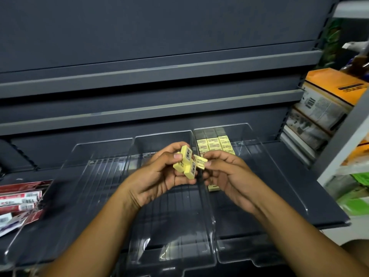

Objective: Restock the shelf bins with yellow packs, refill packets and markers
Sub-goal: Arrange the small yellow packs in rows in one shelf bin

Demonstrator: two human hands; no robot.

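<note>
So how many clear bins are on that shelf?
3, side by side: left bin, middle bin, right bin holding yellow packs. More may lie beyond the left edge.

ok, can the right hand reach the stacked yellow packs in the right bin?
Probably yes: the right hand hovers just in front of those stacked yellow packs, and the right bin is open-topped with nothing between. But its grip holds a loose pack.

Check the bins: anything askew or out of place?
At far left, the red packets lie fanned and tilted. The yellow packs in the right bin sit in tidy rows; one pack nearer the front, partly hidden, may be stray.
</note>
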